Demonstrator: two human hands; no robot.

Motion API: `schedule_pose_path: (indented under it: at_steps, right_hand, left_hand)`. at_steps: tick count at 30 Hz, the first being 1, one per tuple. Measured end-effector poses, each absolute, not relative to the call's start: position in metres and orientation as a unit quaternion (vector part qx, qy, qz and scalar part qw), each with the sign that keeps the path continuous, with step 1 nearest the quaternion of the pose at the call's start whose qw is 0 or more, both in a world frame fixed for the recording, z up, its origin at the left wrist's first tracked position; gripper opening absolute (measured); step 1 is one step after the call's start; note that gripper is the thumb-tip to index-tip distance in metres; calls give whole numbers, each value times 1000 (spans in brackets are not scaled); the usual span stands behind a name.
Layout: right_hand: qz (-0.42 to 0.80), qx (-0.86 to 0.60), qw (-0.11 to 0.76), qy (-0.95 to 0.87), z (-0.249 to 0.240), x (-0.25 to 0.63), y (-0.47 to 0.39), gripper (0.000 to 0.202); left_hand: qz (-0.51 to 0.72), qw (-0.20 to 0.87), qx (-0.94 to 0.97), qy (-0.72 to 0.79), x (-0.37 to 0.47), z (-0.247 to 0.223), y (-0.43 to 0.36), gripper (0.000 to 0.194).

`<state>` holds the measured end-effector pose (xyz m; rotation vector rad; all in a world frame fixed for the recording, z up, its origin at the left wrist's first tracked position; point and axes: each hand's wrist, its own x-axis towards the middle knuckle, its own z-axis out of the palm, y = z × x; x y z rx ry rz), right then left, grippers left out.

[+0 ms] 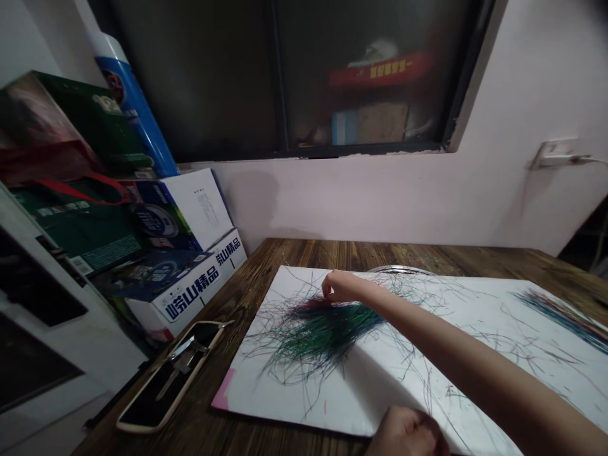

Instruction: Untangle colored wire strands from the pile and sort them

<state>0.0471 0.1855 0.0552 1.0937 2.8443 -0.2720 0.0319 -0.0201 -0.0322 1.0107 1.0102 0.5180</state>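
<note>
A large white board (380, 361) lies on the wooden table, bearing a tangled pile of thin green, blue and red strands (323, 332). Over the upper edge of this pile is my right hand (337, 286), its thumb and forefinger pinched together near the red strands. Whatever is between the fingertips is too small to make out. My left hand (406, 432) rests at the front edge of the board with its fingers curled in; what they hold, if anything, is hidden. A straighter bundle of coloured strands (565, 316) lies at the board's right side.
An open case (128, 421) with metal tools lies on the table (280, 250) at the left. Beyond it are stacked boxes (199, 209) and a blue spray can (142, 120). A round metal rim (401, 269) shows behind the board. A window and a wall socket (558, 154) are at the back.
</note>
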Motion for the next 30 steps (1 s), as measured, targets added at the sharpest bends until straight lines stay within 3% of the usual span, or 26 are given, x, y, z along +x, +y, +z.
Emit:
schedule_pose_path:
  at_steps: [23, 30]
  right_hand:
    - [-77, 375, 25, 923, 51, 42, 171, 26]
    - [-112, 373, -66, 919, 54, 50, 179, 25]
  left_hand:
    - [221, 707, 477, 472, 31, -10, -21, 35]
    - [242, 703, 479, 467, 31, -11, -24, 32]
